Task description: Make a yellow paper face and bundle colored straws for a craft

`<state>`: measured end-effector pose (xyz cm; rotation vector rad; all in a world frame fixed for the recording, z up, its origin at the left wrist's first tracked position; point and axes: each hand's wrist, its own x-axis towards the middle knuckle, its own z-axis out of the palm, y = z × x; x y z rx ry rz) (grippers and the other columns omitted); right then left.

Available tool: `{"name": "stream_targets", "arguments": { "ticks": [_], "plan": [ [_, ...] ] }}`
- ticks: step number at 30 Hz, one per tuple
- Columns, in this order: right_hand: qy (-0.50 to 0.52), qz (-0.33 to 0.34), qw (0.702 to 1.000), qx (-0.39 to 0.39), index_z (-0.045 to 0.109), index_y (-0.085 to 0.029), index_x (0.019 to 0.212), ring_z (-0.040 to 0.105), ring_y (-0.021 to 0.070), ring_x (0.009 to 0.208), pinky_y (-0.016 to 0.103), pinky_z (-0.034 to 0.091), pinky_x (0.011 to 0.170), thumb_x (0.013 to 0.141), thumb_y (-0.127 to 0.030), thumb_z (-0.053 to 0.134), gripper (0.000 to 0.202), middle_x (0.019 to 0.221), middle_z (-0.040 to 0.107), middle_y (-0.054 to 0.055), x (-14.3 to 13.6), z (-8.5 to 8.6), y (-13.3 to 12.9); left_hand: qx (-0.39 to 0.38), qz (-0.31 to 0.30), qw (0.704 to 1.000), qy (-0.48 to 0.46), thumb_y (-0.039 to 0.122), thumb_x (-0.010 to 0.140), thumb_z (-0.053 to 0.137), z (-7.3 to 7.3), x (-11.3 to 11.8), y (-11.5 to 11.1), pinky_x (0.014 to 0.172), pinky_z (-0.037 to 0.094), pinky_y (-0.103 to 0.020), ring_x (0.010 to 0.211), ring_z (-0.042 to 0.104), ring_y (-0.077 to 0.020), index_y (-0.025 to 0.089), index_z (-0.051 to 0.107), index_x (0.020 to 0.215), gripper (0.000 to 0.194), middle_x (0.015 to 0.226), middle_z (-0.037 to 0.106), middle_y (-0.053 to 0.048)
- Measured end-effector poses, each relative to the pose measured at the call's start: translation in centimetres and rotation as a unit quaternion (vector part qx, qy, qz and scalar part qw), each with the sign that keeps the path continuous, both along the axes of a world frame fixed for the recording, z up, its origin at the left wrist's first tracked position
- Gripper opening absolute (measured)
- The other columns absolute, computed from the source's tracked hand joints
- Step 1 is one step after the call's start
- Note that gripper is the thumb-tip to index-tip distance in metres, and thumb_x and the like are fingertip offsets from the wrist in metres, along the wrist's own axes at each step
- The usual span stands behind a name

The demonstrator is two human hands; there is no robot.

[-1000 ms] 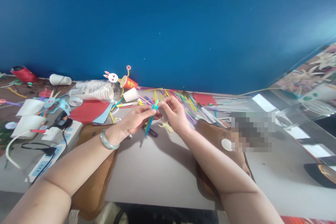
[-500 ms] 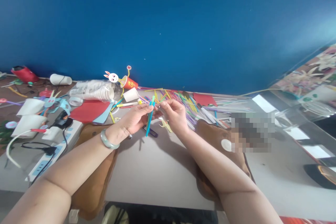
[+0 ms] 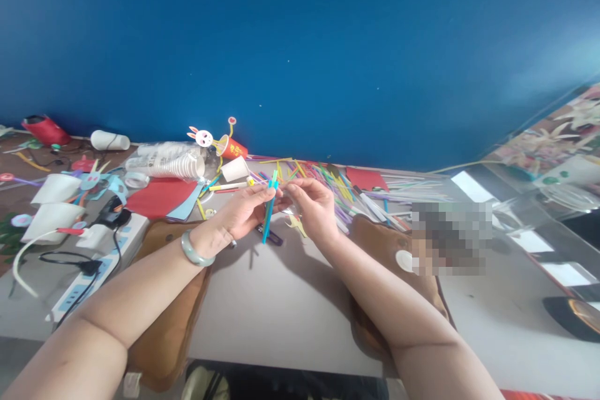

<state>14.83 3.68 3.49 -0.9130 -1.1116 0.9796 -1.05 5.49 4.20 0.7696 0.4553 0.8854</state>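
Observation:
Over the middle of the table, my left hand (image 3: 247,207) pinches a bundle of blue and green drinking straws (image 3: 269,215), held nearly upright. Close beside it, my right hand (image 3: 313,205) has its thumb and fingers pressed together near the straws' upper part. Whatever sits between those right fingertips is too small to make out. On the table below the straws lies a dark utility knife (image 3: 272,236), partly covered from view. A pale yellow paper cutout (image 3: 296,225) rests by my right hand.
Loose colored straws (image 3: 328,190) spread along the wall behind my hands. Stacked cups (image 3: 171,165), red paper (image 3: 159,198) and a power strip (image 3: 100,269) lie to the left. Brown cushions (image 3: 173,300) flank my forearms. A red rabbit cup (image 3: 233,148) leans near the wall.
The right hand has shifted slightly and its fingers have moved a little against each other. My left hand still grips the straws in about the same place.

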Motion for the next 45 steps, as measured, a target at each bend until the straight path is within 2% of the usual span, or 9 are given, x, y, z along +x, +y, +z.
{"name": "stream_targets", "arguments": {
  "ticks": [6,10,15,19,24,28,36,41,45],
  "plan": [
    [0.013,-0.007,1.0,0.027,0.069,-0.023,0.084,0.073,0.0215,0.079,0.038,0.06,0.076,0.078,-0.042,0.079,0.023,0.081,0.077,0.004,0.1,0.5,0.1,-0.011,0.003,1.0,0.003,0.029,0.074,0.084,0.2,-0.1,0.0,0.096,0.057,-0.044,0.097,0.073,-0.0255,0.014,0.072,0.08,0.02,0.097,0.075,-0.009],
    [0.026,-0.038,0.998,0.041,0.069,-0.023,0.08,0.072,0.0202,0.078,0.037,0.059,0.074,0.076,-0.04,0.081,0.022,0.085,0.077,0.004,0.6,1.0,0.5,-0.009,0.002,1.0,0.016,0.031,0.077,0.082,0.2,-0.3,0.2,0.083,0.06,-0.036,0.086,0.074,-0.0228,0.013,0.072,0.085,0.022,0.092,0.076,-0.01],
    [-0.043,-0.077,0.992,0.09,0.071,-0.023,0.079,0.07,0.0187,0.078,0.034,0.057,0.075,0.077,-0.035,0.081,0.016,0.084,0.076,0.003,1.7,2.1,0.4,0.029,0.076,0.993,0.089,0.037,0.078,0.081,-0.3,-0.4,0.5,0.064,0.057,-0.024,0.068,0.07,-0.0146,0.012,0.073,0.09,0.028,0.086,0.075,-0.008],
    [-0.143,-0.042,0.983,0.11,0.073,-0.024,0.08,0.069,0.0187,0.077,0.033,0.056,0.072,0.08,-0.032,0.077,0.009,0.082,0.075,0.002,1.9,2.7,-0.3,0.094,0.101,0.981,0.139,0.044,0.079,0.079,-0.3,-0.4,0.0,0.059,0.054,-0.024,0.062,0.067,-0.0131,0.014,0.072,0.088,0.032,0.082,0.074,-0.006],
    [-0.212,0.015,0.971,0.108,0.074,-0.023,0.083,0.069,0.0191,0.08,0.034,0.055,0.076,0.083,-0.031,0.073,0.008,0.084,0.076,0.003,1.6,2.7,-0.9,0.189,0.111,0.954,0.206,0.053,0.084,0.071,-0.1,-0.5,-0.5,0.053,0.046,-0.022,0.053,0.059,-0.0109,0.015,0.071,0.083,0.037,0.063,0.066,-0.002],
    [-0.262,0.006,0.956,0.13,0.074,-0.024,0.084,0.07,0.0202,0.081,0.035,0.055,0.078,0.085,-0.03,0.071,0.006,0.086,0.076,0.003,1.5,2.9,-1.1,0.228,0.109,0.935,0.248,0.056,0.086,0.066,-0.2,-0.6,-0.6,0.052,0.043,-0.022,0.052,0.056,-0.0109,0.016,0.068,0.079,0.041,0.058,0.061,0.0],
    [-0.339,-0.017,0.924,0.178,0.071,-0.024,0.079,0.068,0.0196,0.076,0.037,0.051,0.083,0.086,-0.021,0.067,0.009,0.078,0.075,0.001,1.3,3.0,-1.2,0.256,0.124,0.909,0.306,0.05,0.088,0.064,0.6,-0.2,-1.1,0.053,0.04,-0.022,0.054,0.053,-0.0108,0.017,0.064,0.074,0.036,0.058,0.058,0.001],
    [-0.358,-0.021,0.917,0.173,0.069,-0.024,0.078,0.068,0.0201,0.076,0.038,0.049,0.083,0.088,-0.023,0.065,0.011,0.077,0.075,0.001,1.3,3.0,-1.2,0.28,0.122,0.903,0.302,0.048,0.089,0.063,0.3,-0.3,-1.2,0.056,0.04,-0.022,0.058,0.054,-0.0118,0.017,0.066,0.079,0.033,0.062,0.06,0.001],
    [-0.374,-0.034,0.909,0.182,0.069,-0.024,0.079,0.068,0.0207,0.077,0.039,0.047,0.086,0.088,-0.023,0.065,0.01,0.078,0.076,0.0,1.3,2.9,-1.2,0.309,0.126,0.885,0.323,0.047,0.091,0.06,0.1,-0.4,-1.2,0.059,0.04,-0.023,0.06,0.054,-0.0125,0.017,0.067,0.082,0.032,0.063,0.06,0.001]
  ]
}}
